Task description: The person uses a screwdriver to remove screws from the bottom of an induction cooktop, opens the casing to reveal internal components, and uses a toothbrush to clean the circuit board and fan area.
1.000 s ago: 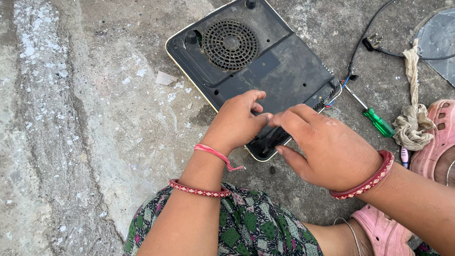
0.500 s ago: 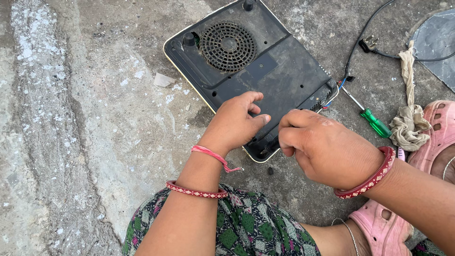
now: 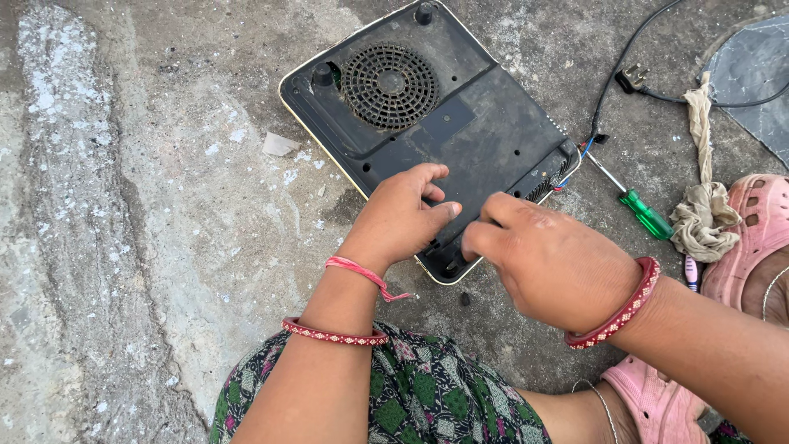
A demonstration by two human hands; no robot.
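Observation:
A black cooktop (image 3: 460,123) lies upside down on the concrete, its round fan grille (image 3: 389,85) facing up. My left hand (image 3: 403,218) presses on its near corner with the fingers curled and the thumb pointing right. My right hand (image 3: 551,263) hovers just right of the left one, over the cooktop's near edge. Its fingertips are pinched together, and I cannot see anything between them. Both wrists wear red bangles. Coloured wires (image 3: 575,156) stick out of the cooktop's right corner.
A green-handled screwdriver (image 3: 645,214) and a knotted rag (image 3: 699,222) lie to the right. A black plug and cord (image 3: 631,78) are behind them. A pink sandal (image 3: 756,230) sits at the right edge. A small dark screw (image 3: 464,298) lies on the floor.
My right hand has let go of the cooktop's near corner, lifted a little and closed its fingertips. The left hand has stayed on the corner.

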